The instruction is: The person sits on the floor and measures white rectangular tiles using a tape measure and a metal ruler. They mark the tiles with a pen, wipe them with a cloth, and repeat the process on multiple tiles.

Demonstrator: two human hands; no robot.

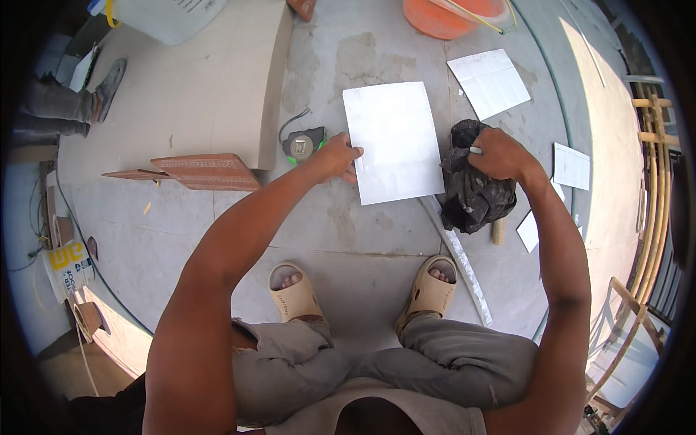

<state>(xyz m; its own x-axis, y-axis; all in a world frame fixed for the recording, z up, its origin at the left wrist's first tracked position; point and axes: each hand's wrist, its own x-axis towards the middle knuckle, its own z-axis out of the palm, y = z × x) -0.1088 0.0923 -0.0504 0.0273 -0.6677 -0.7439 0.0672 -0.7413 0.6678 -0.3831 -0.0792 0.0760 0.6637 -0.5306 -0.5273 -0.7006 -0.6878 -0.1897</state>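
Tile (394, 141) is being clamped at its left edge by the left hand (337, 157), thumb on top, over the grey floor (370, 235). The right hand (500, 154) is holding a pale stick (475, 151) at the black bag (478, 197); whether it is also gripping the bag, I cannot tell. A tape measure (303, 144) is resting just beside the left hand. The step in hand seems to be steadying the tile while handling the stick; the next move is probably calling for a firm left pinch and a right hand clear of the bag.
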